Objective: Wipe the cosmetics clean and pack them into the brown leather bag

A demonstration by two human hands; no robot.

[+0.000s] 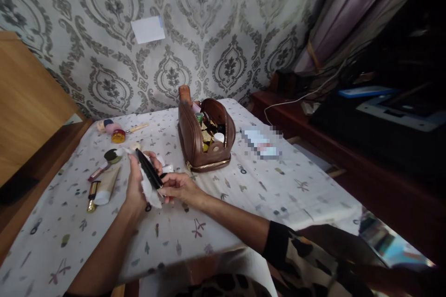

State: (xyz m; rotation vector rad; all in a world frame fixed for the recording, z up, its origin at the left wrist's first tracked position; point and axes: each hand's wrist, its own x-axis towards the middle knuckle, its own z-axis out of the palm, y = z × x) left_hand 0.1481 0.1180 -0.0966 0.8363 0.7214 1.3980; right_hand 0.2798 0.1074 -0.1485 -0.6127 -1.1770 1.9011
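Observation:
My left hand is closed around a slim black case, its kind unclear, with a crumpled white tissue between palm and case. The case is tilted, its lower end toward the right. At that lower end my right hand pinches the case and the tissue's edge. Beyond the hands, to the right, a brown leather cosmetic bag stands unzipped, filled with small containers, among them a white-capped one. Left of my hands lie a beige squeeze tube, a gold-and-black small bottle and a dark green round item.
A patterned white cloth covers the table. At its back left are an amber jar, a makeup brush and a pinkish item. A blurred-out flat object lies right of the bag. A wooden panel borders the left.

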